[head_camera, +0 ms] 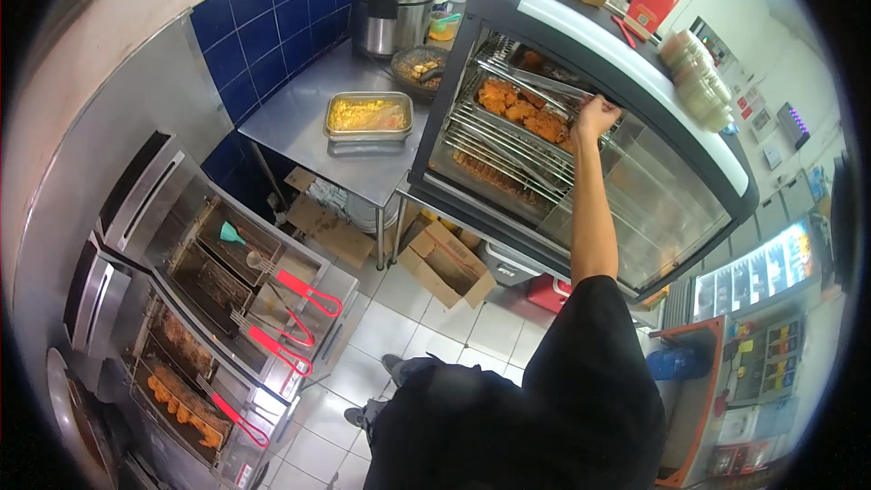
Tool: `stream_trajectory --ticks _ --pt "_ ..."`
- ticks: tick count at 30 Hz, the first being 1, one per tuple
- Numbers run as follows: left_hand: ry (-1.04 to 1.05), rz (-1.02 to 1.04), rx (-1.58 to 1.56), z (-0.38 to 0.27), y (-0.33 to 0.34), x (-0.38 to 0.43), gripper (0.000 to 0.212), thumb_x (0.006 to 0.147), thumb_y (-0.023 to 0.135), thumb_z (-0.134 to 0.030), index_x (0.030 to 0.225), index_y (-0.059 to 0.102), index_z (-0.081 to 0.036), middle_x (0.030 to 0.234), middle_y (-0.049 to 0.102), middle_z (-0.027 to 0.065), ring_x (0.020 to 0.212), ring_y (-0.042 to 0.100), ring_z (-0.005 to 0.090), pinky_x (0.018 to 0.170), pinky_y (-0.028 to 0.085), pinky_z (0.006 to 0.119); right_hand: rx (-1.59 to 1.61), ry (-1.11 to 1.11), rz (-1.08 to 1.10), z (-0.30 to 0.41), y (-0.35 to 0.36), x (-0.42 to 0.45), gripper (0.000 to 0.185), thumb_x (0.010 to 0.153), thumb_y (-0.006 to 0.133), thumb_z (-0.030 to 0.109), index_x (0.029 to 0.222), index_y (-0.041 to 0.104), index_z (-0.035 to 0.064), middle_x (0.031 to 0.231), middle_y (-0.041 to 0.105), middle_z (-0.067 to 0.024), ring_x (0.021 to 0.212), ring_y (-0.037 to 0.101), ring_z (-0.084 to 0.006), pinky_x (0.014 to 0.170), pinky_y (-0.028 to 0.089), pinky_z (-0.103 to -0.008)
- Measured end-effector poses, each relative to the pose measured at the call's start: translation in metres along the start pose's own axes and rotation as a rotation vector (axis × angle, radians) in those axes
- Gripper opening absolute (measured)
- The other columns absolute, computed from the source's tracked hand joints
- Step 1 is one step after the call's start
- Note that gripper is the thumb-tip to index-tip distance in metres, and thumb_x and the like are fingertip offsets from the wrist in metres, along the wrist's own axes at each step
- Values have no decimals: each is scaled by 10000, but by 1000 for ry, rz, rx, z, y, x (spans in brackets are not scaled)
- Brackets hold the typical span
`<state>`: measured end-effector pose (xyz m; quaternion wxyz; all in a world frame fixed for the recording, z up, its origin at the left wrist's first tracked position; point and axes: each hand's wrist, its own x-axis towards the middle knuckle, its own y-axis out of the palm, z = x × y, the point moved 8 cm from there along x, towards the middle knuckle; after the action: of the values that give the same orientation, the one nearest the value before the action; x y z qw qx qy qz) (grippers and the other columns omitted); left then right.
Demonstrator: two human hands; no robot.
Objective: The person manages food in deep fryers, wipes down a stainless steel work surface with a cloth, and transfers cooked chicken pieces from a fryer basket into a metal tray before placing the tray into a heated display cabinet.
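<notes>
My right hand (595, 119) reaches into a heated food display cabinet (469, 92). Its fingers are closed at the corner of the upper metal tray (558, 80), whose dark inside is partly hidden by the cabinet frame. Just below that tray, beside my wrist, pieces of orange fried chicken (520, 109) lie in another tray on a wire rack (503, 143). Lower down, a row of browned food (500, 173) is seen through the rods. A sliding glass door (653, 197) covers the cabinet's right side. My left hand is out of view.
A steel table (292, 122) at left holds a pan of yellow food (367, 116), a frying pan (418, 71) and a large cooker (391, 17). Deep fryers (224, 327) with red-handled baskets stand lower left. An open cardboard box (446, 262) sits below the cabinet. Clear plastic containers (694, 78) are stacked on top.
</notes>
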<state>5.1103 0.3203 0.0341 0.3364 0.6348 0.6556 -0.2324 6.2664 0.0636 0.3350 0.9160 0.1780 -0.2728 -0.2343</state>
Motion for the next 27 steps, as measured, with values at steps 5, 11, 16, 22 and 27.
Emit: stream_trajectory --ticks 5,11,16,22,27 --pt "-71 -11 -114 3 -4 4 400 1080 330 -440 833 451 -149 606 271 -58 452 194 82 407 175 257 -192 -79 6 1 -19 18 354 893 510 28 1181 323 -56 1066 582 -239 755 669 -282 621 579 -378" --pt "-304 410 -934 24 -23 18 472 1054 310 -534 776 395 -162 617 276 -49 476 205 100 444 200 289 -417 278 -496 11 1 -49 586 855 657 42 1290 282 -75 1266 509 -289 1035 632 -350 760 589 -419" --pt "-240 218 -700 34 -37 50 482 1058 298 -541 770 382 -163 567 256 -59 435 181 88 403 174 279 -9 503 -175 -38 28 -16 625 863 682 26 1300 241 -47 1236 518 -295 903 685 -368 662 651 -426" --pt "-111 -14 -416 26 -28 33 438 1080 307 -462 764 378 -167 554 240 -61 408 162 83 351 148 266 -171 302 -155 -6 14 -17 527 888 596 44 1306 302 -84 1124 571 -263 812 658 -338 636 572 -388" --pt "16 -90 -264 1 7 8 355 1074 426 -341 766 372 -172 570 265 -58 407 198 64 331 185 230 -234 131 -128 17 -17 -7 504 832 615 30 1269 433 -143 1234 584 -239 1041 635 -309 867 533 -429"
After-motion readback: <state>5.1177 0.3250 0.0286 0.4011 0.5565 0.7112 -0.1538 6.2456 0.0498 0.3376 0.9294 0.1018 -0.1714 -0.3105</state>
